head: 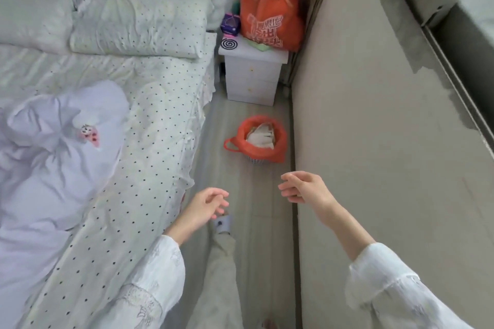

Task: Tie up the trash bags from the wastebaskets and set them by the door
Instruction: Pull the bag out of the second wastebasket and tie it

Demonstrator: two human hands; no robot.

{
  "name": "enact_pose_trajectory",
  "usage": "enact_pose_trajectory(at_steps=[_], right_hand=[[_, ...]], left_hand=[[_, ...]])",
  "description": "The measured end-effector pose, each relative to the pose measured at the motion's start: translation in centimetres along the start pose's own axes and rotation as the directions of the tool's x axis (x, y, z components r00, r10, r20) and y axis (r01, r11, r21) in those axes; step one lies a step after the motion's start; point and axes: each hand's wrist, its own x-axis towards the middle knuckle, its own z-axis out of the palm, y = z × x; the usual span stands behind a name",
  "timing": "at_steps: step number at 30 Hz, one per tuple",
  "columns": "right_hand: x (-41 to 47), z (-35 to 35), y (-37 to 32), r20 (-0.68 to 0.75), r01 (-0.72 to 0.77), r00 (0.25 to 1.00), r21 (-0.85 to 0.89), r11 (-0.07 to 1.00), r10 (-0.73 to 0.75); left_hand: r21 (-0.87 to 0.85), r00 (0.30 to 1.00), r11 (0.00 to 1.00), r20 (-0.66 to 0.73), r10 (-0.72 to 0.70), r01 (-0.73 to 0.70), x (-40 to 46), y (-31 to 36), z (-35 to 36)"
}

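Observation:
A small wastebasket (254, 160) stands on the floor in the narrow aisle between bed and wall. An orange trash bag (278, 145) lines it, its rim folded over the basket and one handle loop sticking out to the left. White crumpled paper (260, 135) fills the bag. My left hand (207, 204) hovers over the aisle, below and left of the basket, fingers loosely apart and holding nothing. Level with it and closer to the wall, my right hand (303, 187) is also open and empty. Both hands are well short of the bag.
A bed (120, 120) with dotted sheet and lilac quilt fills the left. A white nightstand (251, 75) at the aisle's far end carries a large full orange shopping bag (270, 16) and small items. A grey wall (374, 141) bounds the right. My leg and foot are below.

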Motion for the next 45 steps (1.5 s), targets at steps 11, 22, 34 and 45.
enact_pose_trajectory(at_steps=[11, 22, 34, 45], right_hand=[[27.6, 0.0, -3.4, -0.130, -0.215, 0.964, 0.124, 0.969, 0.231], [51.3, -1.7, 9.9, -0.219, -0.406, 0.883, 0.088, 0.909, 0.416], [66.6, -1.4, 24.2, -0.124, -0.498, 0.782, 0.467, 0.731, 0.611], [69.6, -1.2, 23.8, -0.463, -0.408, 0.766, 0.186, 0.894, 0.446]], left_hand=[[0.117, 0.977, 0.974, 0.069, -0.201, 0.192, 29.3, 2.5, -5.4], [0.036, 0.921, 0.920, 0.001, -0.390, 0.390, 52.8, -10.3, 1.1], [-0.616, 0.838, 0.645, 0.047, -0.544, 0.453, 68.3, -22.1, 9.0], [-0.507, 0.786, 0.772, -0.260, -0.561, 0.383, 71.9, -21.5, 8.7]])
